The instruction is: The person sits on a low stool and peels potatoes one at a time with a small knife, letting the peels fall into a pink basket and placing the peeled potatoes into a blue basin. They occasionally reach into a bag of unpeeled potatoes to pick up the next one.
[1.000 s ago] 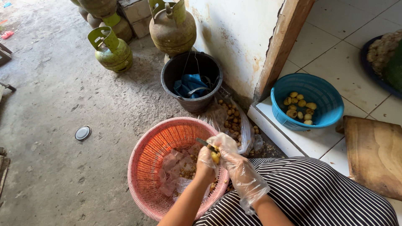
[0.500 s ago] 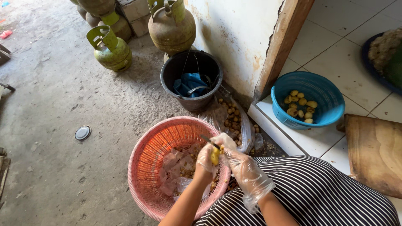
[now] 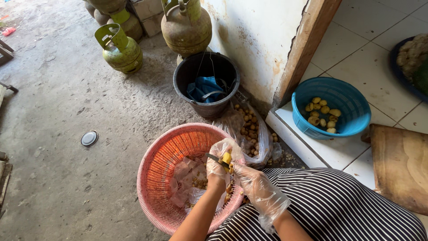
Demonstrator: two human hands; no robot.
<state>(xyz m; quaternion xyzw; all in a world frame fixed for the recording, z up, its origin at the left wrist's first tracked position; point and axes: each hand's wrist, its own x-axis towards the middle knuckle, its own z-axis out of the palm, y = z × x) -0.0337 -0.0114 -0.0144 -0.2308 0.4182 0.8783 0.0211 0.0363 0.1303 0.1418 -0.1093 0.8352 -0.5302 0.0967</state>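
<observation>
Peeling a small yellow tuber over the pink basket.

Left hand (image 3: 217, 172), gloved, is closed around the knife (image 3: 213, 158), blade laid against the tuber (image 3: 227, 158). Right hand (image 3: 249, 183), gloved, pinches the tuber between its fingertips above the pink basket (image 3: 154, 178), which holds peelings on a clear plastic sheet. Done, as judged from the layout: a modest batch of peeled yellow pieces lies in the blue basket (image 3: 352, 118) on the tiled step. Left: the clear bag (image 3: 249, 131) just beside the pink basket appears well stocked with brown, unpeeled tubers, so most of the work seems to remain. A black bucket (image 3: 206, 80) stands behind the bag.
</observation>
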